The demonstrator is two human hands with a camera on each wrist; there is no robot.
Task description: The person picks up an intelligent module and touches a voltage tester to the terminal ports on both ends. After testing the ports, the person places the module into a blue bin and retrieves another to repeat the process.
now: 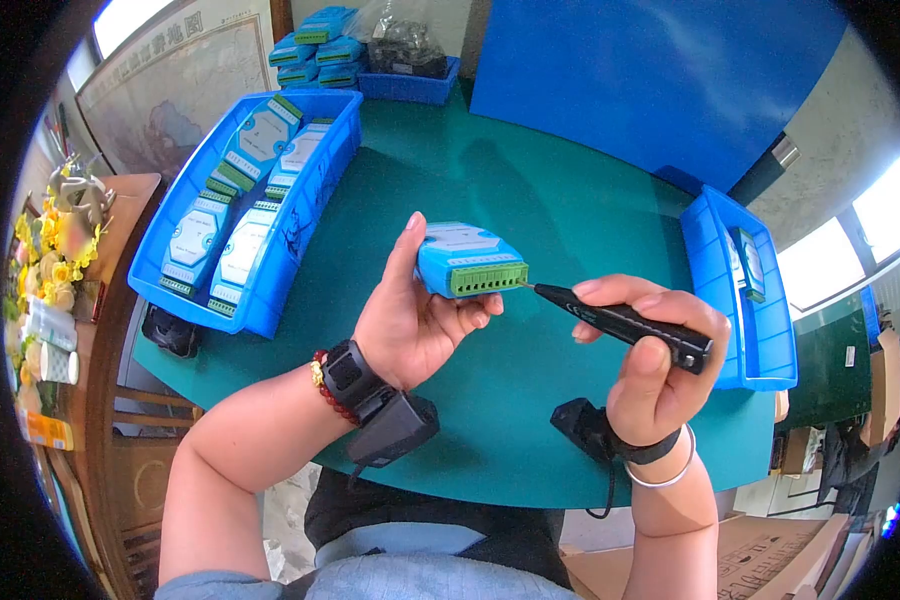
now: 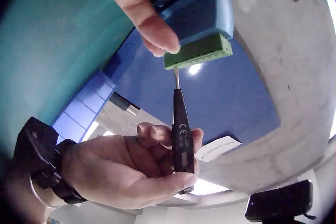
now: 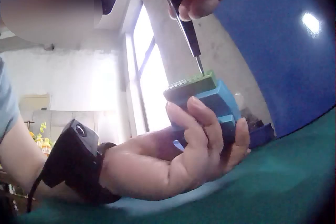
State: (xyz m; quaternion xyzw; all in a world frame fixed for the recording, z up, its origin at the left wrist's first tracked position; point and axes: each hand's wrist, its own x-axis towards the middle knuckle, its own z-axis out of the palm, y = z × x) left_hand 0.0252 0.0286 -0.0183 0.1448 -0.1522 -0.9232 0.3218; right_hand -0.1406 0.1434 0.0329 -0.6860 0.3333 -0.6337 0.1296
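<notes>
A: Left side first?
B: On the green tabletop (image 1: 510,420), a long blue plastic bin (image 1: 315,205) is filled with white-labelled modules.

A: Left hand (image 1: 405,330)?
B: Clamped on one blue plastic module with a white label (image 1: 460,243): thumb on one side, fingers curled under. The module is held in mid-air above the tabletop, green plastic terminal block (image 1: 488,280) turned to the tool.

A: Contact?
B: The thin metal shaft of a black-handled screwdriver is brought to the block's right end, head view. Whether the tip is seated in a screw slot can't be told.

A: Right hand (image 1: 660,385)?
B: Apart from the left, clamped on the black screwdriver handle (image 1: 620,322).

A: How is it best done?
B: Judgement: the shaft should be lined up straight with the screw and light pressure applied before any turn; tilted, it could slip. The module should be braced firmly, fingertips clear of the tip.

A: Far right?
B: A second blue plastic bin (image 1: 765,345), module inside.
</notes>
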